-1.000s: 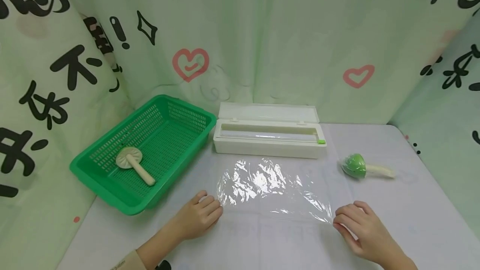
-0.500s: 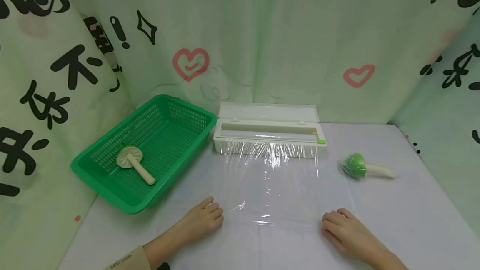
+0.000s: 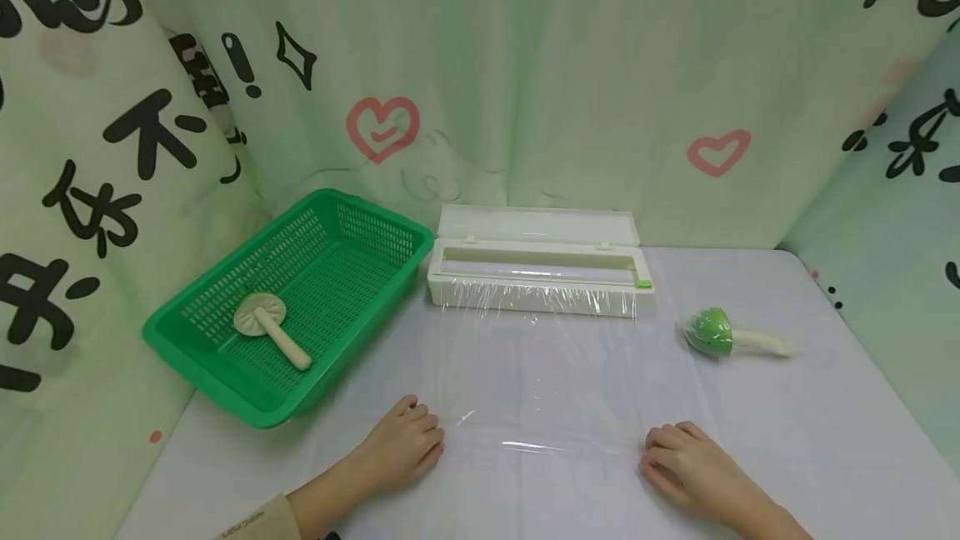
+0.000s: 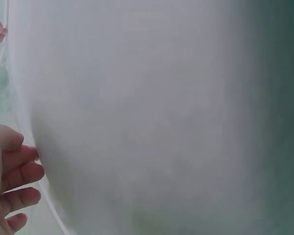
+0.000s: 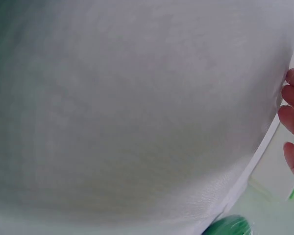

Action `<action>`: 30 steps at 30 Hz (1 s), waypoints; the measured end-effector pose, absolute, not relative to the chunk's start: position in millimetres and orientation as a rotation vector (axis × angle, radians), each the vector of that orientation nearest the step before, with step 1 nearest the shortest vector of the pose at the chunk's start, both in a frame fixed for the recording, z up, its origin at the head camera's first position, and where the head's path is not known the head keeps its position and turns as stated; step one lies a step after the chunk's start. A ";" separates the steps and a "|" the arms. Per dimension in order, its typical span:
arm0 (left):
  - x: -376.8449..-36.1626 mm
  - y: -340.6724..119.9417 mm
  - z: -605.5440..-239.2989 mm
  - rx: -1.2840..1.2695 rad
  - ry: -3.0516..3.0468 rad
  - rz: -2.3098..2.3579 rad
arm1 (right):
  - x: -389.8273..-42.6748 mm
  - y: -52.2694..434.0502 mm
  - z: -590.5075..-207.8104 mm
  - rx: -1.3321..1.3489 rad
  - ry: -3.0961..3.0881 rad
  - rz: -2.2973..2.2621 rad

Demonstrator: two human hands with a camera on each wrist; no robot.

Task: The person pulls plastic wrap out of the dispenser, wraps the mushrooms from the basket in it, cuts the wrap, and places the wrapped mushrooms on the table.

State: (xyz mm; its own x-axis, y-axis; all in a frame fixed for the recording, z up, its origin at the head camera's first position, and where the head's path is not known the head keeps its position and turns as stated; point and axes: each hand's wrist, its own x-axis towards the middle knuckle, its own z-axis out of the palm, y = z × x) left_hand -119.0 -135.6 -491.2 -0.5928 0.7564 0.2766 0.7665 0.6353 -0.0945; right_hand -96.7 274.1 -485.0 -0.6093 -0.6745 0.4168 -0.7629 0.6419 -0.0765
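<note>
A sheet of clear cling film (image 3: 536, 394) stretches flat over the table from the white cling film dispenser (image 3: 540, 294) toward the person. The left hand (image 3: 401, 444) pinches its near left corner, with the loose fingers curled. At the near right corner the right hand (image 3: 690, 465) pinches the film, its fingertips low by the cloth. The dispenser's lid (image 3: 536, 226) stands open at the back, and a green slide cutter (image 3: 642, 283) sits at its right end. In the left wrist view the fingers (image 4: 24, 176) show at the left edge; the right wrist view shows only fingertips (image 5: 291, 117).
A green plastic basket (image 3: 386, 311) stands at the left, with a pale-stemmed toy mushroom (image 3: 262, 317) lying in it. On the right side lies a green-capped toy mushroom (image 3: 712, 332) covered in clear film. Printed curtains (image 3: 585, 107) enclose the white-clothed table (image 3: 787, 440).
The crinkled, slack film has been drawn smooth and flat on the table, now lying against the dispenser's front. The right hand has moved left and slightly nearer; the left hand has barely shifted.
</note>
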 end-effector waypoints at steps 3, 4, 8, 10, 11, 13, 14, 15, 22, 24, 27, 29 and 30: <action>-119.3 -135.6 -493.5 -1.165 -2.546 -0.135 | -96.8 273.4 -486.2 1.085 -2.530 0.341; -119.5 -135.5 -494.0 -1.148 -2.538 -0.150 | -97.4 273.5 -487.3 1.079 -2.518 0.344; -120.0 -135.1 -495.1 -1.114 -2.532 -0.153 | -99.9 273.8 -491.3 1.058 -2.485 0.346; -119.9 -135.3 -495.4 -1.102 -2.540 -0.153 | -100.1 273.9 -492.1 1.040 -2.493 0.343; -119.8 -135.4 -495.8 -1.097 -2.548 -0.155 | -99.8 274.0 -492.2 1.028 -2.504 0.339; -119.3 -135.7 -495.7 -1.079 -2.572 -0.171 | -99.0 274.8 -491.9 1.002 -2.531 0.327; -119.0 -136.0 -495.1 -1.068 -2.590 -0.181 | -98.5 274.6 -491.4 0.990 -2.545 0.323; -118.9 -136.3 -494.6 -1.058 -2.609 -0.189 | -98.2 274.5 -490.8 0.977 -2.558 0.322; -121.2 -143.2 -472.4 -1.091 -2.517 -0.144 | -97.7 274.0 -489.7 0.950 -2.576 0.311; -125.8 -149.0 -454.1 -1.117 -2.392 -0.109 | -97.9 274.0 -489.9 0.963 -2.559 0.318; -137.0 -164.0 -416.3 -1.099 -2.221 -0.077 | -98.3 273.9 -490.1 0.980 -2.532 0.334; -146.7 -179.3 -389.7 -1.061 -2.153 -0.058 | -98.8 274.0 -490.6 0.988 -2.522 0.343; -152.2 -188.7 -377.6 -1.042 -2.129 -0.047 | -99.0 274.1 -491.0 0.991 -2.519 0.346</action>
